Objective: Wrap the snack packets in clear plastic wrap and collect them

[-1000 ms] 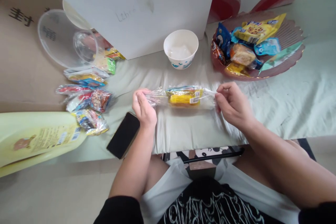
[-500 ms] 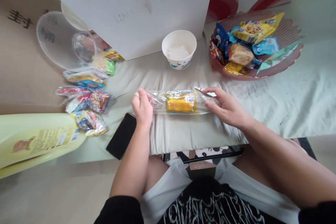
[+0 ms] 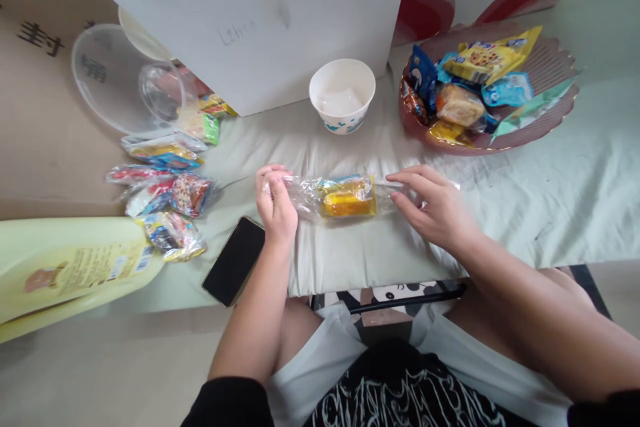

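A clear plastic bag [image 3: 310,192] with a yellow and blue snack pack [image 3: 347,195] inside lies across the pale green cloth [image 3: 525,193] in front of me. My left hand [image 3: 274,203] pinches the bag's left end with closed fingers. My right hand [image 3: 434,203] rests at the bag's right end, its fingers stretched forward and pressing the plastic against the cloth. The bag's right end is partly hidden under those fingers.
A white paper bowl [image 3: 342,95] stands behind the bag, before a white box [image 3: 260,20]. A pink scalloped plate [image 3: 550,67] of wrapped snacks sits at right. Bagged snacks [image 3: 165,193], clear lids [image 3: 115,80], a black phone [image 3: 234,260] and a yellow bottle [image 3: 70,267] lie at left.
The bag was held stretched above the cloth and now lies on it. My right hand went from a closed pinch to stretched fingers pressing the bag's right end.
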Demonstrator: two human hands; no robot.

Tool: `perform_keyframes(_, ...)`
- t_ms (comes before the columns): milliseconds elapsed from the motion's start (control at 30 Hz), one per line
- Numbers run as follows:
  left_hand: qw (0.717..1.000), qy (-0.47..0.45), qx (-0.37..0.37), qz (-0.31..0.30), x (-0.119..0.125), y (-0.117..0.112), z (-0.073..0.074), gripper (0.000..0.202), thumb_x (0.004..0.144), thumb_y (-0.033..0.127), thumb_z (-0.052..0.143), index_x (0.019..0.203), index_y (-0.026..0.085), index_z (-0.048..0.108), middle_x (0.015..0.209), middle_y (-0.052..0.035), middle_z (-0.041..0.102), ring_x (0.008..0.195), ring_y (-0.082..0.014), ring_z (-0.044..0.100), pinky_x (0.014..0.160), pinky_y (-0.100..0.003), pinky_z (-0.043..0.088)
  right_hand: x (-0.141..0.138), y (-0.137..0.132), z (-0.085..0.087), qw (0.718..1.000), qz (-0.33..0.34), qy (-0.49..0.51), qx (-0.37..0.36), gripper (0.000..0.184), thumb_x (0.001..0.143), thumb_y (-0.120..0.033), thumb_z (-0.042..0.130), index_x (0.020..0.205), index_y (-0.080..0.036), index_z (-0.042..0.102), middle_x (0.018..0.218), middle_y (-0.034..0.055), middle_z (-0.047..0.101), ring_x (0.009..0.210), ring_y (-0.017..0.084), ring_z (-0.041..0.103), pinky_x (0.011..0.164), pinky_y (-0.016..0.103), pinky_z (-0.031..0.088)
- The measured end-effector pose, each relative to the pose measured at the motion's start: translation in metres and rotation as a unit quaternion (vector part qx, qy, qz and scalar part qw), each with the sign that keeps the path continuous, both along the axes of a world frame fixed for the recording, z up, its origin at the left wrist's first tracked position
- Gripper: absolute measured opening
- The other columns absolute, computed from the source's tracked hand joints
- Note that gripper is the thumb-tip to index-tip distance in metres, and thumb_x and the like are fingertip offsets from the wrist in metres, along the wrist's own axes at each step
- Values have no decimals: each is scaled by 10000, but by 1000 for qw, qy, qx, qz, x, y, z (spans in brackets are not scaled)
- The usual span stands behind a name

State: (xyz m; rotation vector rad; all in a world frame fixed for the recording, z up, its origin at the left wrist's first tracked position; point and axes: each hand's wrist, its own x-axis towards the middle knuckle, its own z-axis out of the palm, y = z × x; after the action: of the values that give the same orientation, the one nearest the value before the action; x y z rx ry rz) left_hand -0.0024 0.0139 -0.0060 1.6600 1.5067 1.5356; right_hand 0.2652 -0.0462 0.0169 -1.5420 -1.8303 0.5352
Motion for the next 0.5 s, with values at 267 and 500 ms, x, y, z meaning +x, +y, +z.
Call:
perform_keyframes(267,996,-8,89,-9,7,-14,5,447,1036,508,398,746,205,552,806,-39,586,804,-179,640,809,-368,523,-1,2,2,1000,2,-23,21,168,933,-237,539,868,-230,694,904,73,711,812,205,678,702,347,533)
perform_keyframes(500,991,-63,119,6,13,-16,11,431,1043,467,413,722,204,527,774,-17,552,764,-164,617,780,-356,514,-3,0,-3,1000,12,-2,19,141,928,-232,530,934,-231,671,888,63,692,755,196,652,678,352,519)
